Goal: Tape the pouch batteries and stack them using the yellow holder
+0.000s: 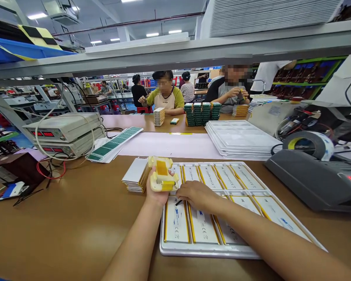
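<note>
My left hand (157, 195) is wrapped from below around a cream plastic fixture (163, 175) with yellow tape patches, held up off the table. My right hand (197, 196) reaches in beside it, fingers pinched together, just above a white plastic tray (210, 249). A thin black piece (179, 202) sticks out under the right fingertips; its kind is unclear. Flat white battery packs (177, 222) with yellow edges lie in the tray's compartments, some hidden by my right forearm. Left of the fixture stands a stack of similar white packs (135, 175).
A grey tape dispenser (312, 183) stands on the right. Behind the tray is a pile of white trays (240, 134). Stacked meters (64, 128) with cables and a green label sheet (117, 144) are on the left. A shelf beam (175, 52) crosses overhead. Two people sit opposite.
</note>
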A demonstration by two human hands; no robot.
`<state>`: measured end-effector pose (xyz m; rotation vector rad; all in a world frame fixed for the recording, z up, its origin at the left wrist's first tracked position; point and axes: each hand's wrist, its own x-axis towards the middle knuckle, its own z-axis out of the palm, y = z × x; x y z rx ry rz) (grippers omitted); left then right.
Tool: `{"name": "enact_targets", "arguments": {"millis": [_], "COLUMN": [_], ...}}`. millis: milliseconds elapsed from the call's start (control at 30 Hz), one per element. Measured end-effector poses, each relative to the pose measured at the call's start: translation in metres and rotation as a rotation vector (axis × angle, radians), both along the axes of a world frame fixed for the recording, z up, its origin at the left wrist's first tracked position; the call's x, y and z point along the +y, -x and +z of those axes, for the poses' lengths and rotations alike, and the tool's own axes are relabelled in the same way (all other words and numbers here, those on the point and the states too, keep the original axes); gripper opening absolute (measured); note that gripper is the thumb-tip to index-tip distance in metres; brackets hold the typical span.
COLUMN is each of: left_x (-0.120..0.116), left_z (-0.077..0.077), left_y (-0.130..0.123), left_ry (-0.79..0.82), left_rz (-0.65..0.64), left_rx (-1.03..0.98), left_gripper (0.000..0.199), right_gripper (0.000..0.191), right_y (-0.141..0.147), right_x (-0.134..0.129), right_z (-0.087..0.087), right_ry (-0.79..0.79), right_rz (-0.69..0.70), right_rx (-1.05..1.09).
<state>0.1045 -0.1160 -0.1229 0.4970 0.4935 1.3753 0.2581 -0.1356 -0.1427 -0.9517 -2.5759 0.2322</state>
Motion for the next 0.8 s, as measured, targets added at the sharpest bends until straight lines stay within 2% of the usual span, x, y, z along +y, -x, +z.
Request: {"name": "enact_targets", "arguments": {"millis": [100,233,400,567,733,800], "left_x": [-0.0013,-0.0025,-0.0015,0.0005,0.0016,0.0017], "left_z": [0.0006,0.0018,0.0012,-0.0012,-0.0019,-0.0014], "left_y": [-0.0004,-0.0012,-0.0011,-0.0013,-0.0016,-0.0018], "left_ry": [-0.011,-0.013,-0.029,-0.009,-0.007,-0.012], "left_rz": [0.010,0.013,-0.013,-0.018,0.000,0.011], "left_rx": [0.005,0.026,0.022,0.025,0.044,0.045], "left_gripper": [0.024,0.024,0.021,0.023,0.024,0.025], "right_gripper": [0.014,0.017,0.013,0.011,0.014,0.013], "right_y": [0.0003,-0.0008,-0.0009,-0.0030,-0.0015,-0.0007], "right_x": [0.0007,0.0032,0.0059,0.0081,0.0078,0.0076], "right_z": [-0.0001,0.0003,0.0005,0.0015,0.0011,0.0012], "right_ry": [0.063,0.140,0.126,0.155,0.121,0.135], "right_rz": [0.016,0.042,0.013,0.090,0.040,0.066], "right_rx": [0.021,0.067,0.096,0.094,0.112,0.110]}}
